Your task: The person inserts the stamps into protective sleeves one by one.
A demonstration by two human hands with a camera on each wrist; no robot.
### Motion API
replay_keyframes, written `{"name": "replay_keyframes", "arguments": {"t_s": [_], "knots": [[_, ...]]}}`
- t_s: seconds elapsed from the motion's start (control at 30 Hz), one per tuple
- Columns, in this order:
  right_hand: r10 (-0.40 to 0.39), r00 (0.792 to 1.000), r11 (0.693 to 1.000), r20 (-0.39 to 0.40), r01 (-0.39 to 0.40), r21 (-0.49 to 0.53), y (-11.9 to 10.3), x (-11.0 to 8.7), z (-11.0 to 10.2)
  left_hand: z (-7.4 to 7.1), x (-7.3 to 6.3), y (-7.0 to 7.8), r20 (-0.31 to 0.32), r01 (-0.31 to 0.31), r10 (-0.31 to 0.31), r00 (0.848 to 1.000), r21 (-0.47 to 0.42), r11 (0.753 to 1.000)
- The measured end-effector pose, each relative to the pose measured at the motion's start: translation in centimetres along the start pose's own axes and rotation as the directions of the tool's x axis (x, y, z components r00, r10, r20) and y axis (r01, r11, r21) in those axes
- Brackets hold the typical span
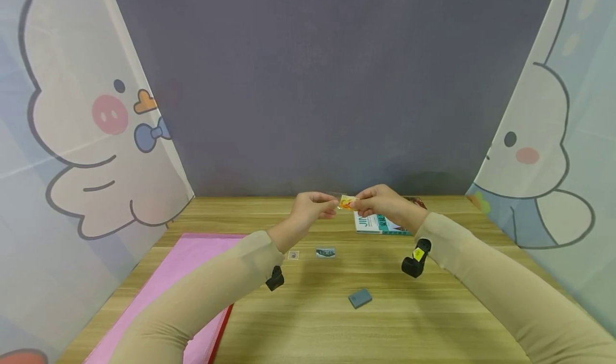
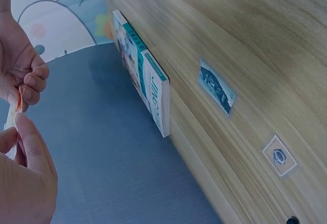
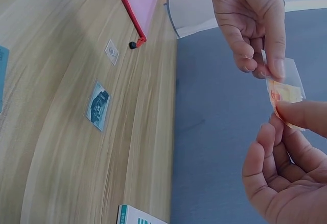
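Note:
Both hands meet in mid-air above the far part of the table, at a small yellow-and-orange stamp point(image 1: 346, 202). My right hand point(image 1: 382, 201) pinches the stamp between thumb and fingers. A clear sleeve point(image 3: 292, 73) surrounds or overlaps part of the stamp; how far in it sits, I cannot tell. My left hand point(image 1: 306, 209) pinches the sleeve's other end, as the right wrist view shows. Below, on the wood, lie a blue-green picture stamp point(image 2: 216, 87) and a smaller pale stamp point(image 2: 279, 155) with a dark round motif, which both look sleeved.
A white-and-teal book point(image 1: 368, 224) lies at the back, partly behind the right hand and forearm. Closer in is a small grey-blue box point(image 1: 360, 298). A pink sheet or folder point(image 1: 192, 257) with a red edge covers the left side. Dark and cartoon-printed cloth walls surround the table.

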State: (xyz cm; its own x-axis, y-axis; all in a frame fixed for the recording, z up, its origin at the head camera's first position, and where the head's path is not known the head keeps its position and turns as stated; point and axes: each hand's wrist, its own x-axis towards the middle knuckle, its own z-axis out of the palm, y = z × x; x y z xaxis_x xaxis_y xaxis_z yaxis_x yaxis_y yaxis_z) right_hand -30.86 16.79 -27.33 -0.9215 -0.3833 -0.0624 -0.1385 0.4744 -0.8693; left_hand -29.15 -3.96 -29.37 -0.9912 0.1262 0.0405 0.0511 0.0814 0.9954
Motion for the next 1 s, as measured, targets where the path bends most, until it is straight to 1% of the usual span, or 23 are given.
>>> {"name": "replay_keyframes", "arguments": {"t_s": [0.23,0.43,0.53,0.7,0.83,1.0], "knots": [[-0.018,1.000,1.000,0.002,0.018,0.006,-0.01,0.03,0.15,0.16,-0.12,-0.06,-0.005,0.011,-0.011,1.000,-0.005,1.000],[-0.013,1.000,1.000,-0.010,0.013,0.025,-0.12,-0.02,0.21,0.25,-0.25,0.03,0.004,0.016,-0.016,1.000,-0.015,1.000],[-0.013,1.000,0.998,-0.025,0.014,0.065,-0.04,-0.15,0.13,0.26,-0.37,0.09,0.011,0.014,-0.013,1.000,-0.023,1.000],[-0.032,0.998,0.988,-0.056,0.040,0.148,0.28,-0.40,-0.15,0.28,-0.43,0.06,0.011,0.001,0.000,1.000,-0.052,0.999],[-0.043,0.996,0.984,-0.081,0.056,0.168,0.52,-0.40,-0.26,0.34,-0.36,-0.04,0.012,-0.007,0.007,1.000,-0.070,0.998],[-0.045,0.990,0.981,-0.136,0.069,0.183,0.56,-0.44,0.09,0.44,-0.30,-0.13,0.016,-0.015,0.017,1.000,-0.095,0.995]]}}
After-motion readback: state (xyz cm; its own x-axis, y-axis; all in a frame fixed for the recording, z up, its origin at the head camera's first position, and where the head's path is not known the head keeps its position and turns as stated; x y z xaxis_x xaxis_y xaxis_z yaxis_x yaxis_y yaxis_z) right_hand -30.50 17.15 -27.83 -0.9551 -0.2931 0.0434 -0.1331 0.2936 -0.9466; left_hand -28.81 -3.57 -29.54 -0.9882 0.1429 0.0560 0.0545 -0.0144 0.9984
